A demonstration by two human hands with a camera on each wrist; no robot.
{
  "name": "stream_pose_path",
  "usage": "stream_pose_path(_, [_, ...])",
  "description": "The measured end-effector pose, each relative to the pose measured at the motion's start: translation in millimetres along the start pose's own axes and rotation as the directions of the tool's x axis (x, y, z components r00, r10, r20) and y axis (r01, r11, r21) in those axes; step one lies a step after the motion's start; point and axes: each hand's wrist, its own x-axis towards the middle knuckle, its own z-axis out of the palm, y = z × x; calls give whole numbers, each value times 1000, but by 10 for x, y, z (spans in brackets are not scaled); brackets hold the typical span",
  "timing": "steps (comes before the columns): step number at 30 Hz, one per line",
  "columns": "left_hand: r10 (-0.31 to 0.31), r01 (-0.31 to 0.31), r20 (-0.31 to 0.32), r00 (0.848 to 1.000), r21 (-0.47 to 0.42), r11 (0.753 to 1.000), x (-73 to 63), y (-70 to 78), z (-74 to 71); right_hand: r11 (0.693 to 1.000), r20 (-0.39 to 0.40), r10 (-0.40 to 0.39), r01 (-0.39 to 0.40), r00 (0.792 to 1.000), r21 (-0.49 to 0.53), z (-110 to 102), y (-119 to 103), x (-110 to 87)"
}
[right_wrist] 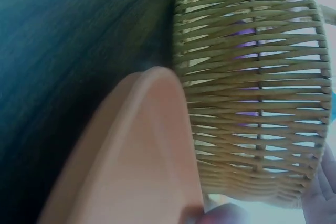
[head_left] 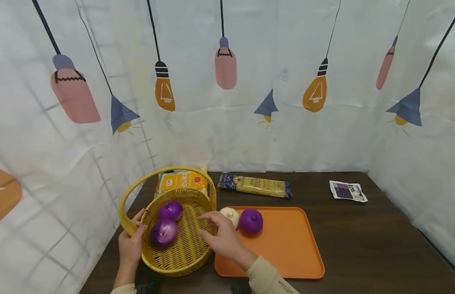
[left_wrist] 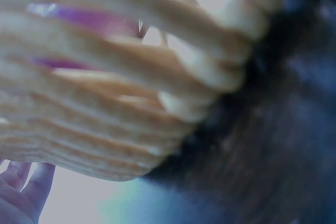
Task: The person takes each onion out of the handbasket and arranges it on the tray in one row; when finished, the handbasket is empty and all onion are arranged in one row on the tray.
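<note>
A yellow wicker basket (head_left: 179,261) with an arched handle stands at the left of the table, tilted toward me. Two purple onions (head_left: 164,232) lie inside it, against its left side. My left hand (head_left: 130,244) grips the basket's left side near the foot of the handle. Over the basket's right rim reaches my right hand (head_left: 225,237), thumb and fingers apart with nothing between them. Just beyond that hand, a white onion (head_left: 230,215), partly hidden, and a purple onion (head_left: 251,221) sit on an orange tray (head_left: 282,249). The right wrist view shows the basket wall (right_wrist: 252,87) beside the tray (right_wrist: 152,156).
Behind the basket lies a yellow-orange food bag (head_left: 183,181). A long noodle packet (head_left: 255,185) rests at the back of the dark table (head_left: 363,241), and a small white-and-purple pouch (head_left: 348,191) at the back right. A lamp-patterned curtain (head_left: 275,143) surrounds the table.
</note>
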Motion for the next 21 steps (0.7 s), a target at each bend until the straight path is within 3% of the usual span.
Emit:
stream_pose_path(5, [4, -4, 3, 1000, -8, 1000, 8, 14, -22, 995, 63, -56, 61, 996, -81, 102, 1, 86])
stream_pose_path(10, [0, 0, 8, 1000, -15, 1000, 3, 2, -13, 989, 100, -53, 66, 994, -134, 186, -28, 147])
stream_pose_path(17, [3, -2, 2, 1000, -36, 999, 4, -9, 11, 999, 138, 18, -13, 990, -35, 288, -40, 253])
stream_pose_path(21, [0, 0, 9, 1000, -42, 999, 12, -10, 18, 996, 158, 88, -84, 983, -32, 326, -15, 337])
